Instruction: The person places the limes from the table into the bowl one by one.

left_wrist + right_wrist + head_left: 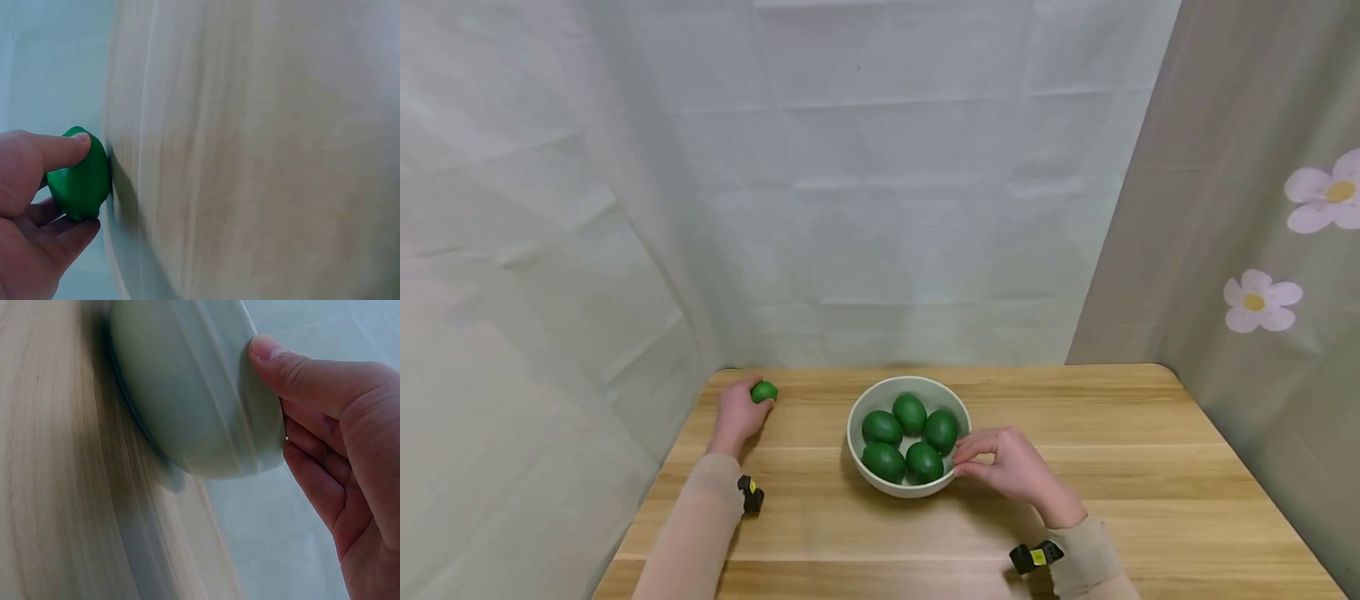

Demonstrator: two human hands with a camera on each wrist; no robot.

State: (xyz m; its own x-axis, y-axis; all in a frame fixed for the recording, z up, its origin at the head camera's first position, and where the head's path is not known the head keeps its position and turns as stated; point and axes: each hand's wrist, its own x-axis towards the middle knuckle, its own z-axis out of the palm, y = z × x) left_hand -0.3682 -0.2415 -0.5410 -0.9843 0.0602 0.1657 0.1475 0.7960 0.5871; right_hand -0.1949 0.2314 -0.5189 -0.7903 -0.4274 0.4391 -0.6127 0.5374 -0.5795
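Note:
At the table's far left corner my left hand [740, 415] grips a green lime [81, 178]. In the left wrist view the thumb lies over the lime's upper side and the fingers come round from below, with the lime close to the tabletop. My right hand [1013, 468] pinches the right rim of a pale green bowl [901, 491], thumb on the outer wall in the right wrist view and the other fingertips at the rim. Inside the bowl sit several dark green limes [882, 427].
The wooden table [1150, 467] has pale cloth [880, 208] hanging behind it and at its left. On the right hangs a curtain with white flowers [1258, 302]. Each wrist carries a small black camera [1036, 556].

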